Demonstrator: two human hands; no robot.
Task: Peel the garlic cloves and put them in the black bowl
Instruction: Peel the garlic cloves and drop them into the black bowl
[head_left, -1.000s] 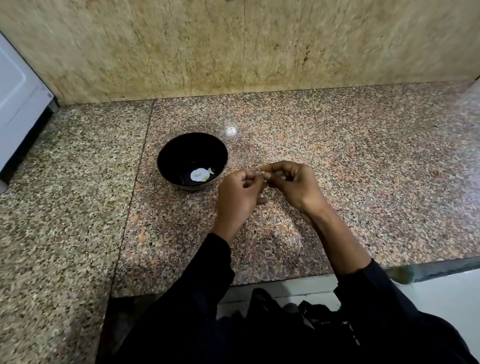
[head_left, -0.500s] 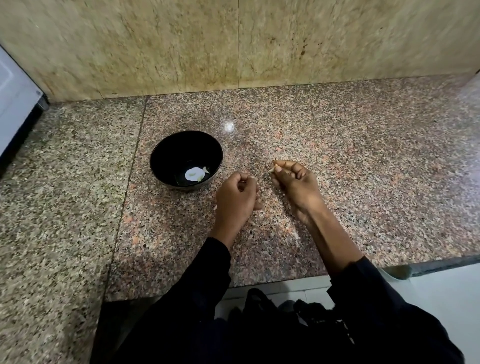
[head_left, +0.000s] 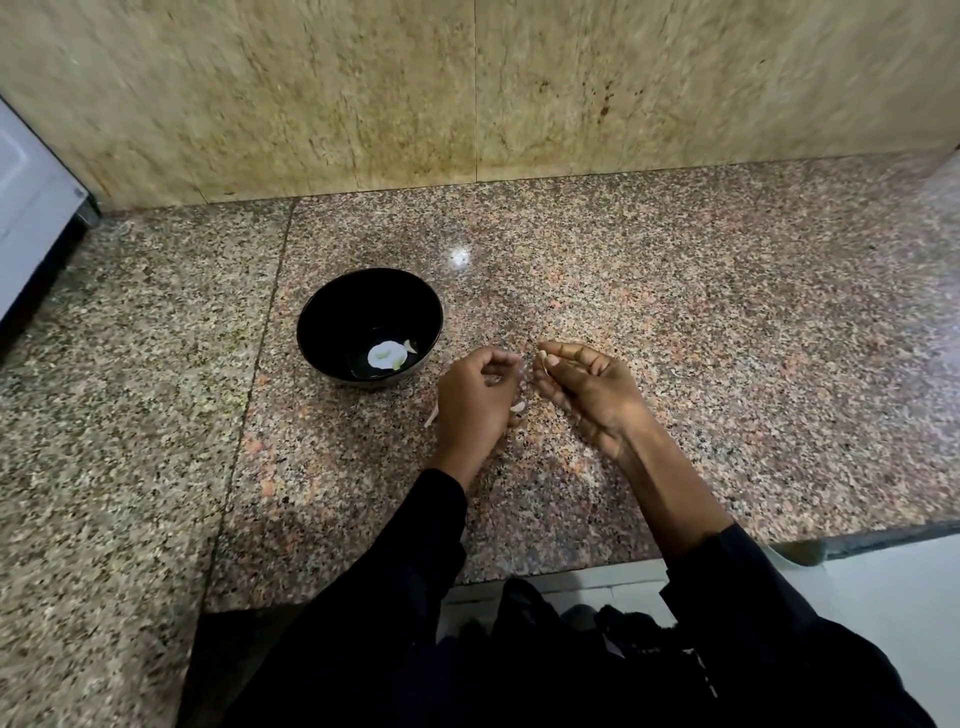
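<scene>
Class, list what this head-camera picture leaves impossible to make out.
1. Whatever the left hand holds: its curled fingers hide it.
2. The small pale bit at the right hand fingertips: too small to identify.
3. The white appliance: cut off by the left edge.
4. The pale contents of the black bowl: too small to count.

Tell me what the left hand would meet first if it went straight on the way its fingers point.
Probably the right hand: the left hand curls its fingers toward it across a small gap. Depth is unclear.
</scene>
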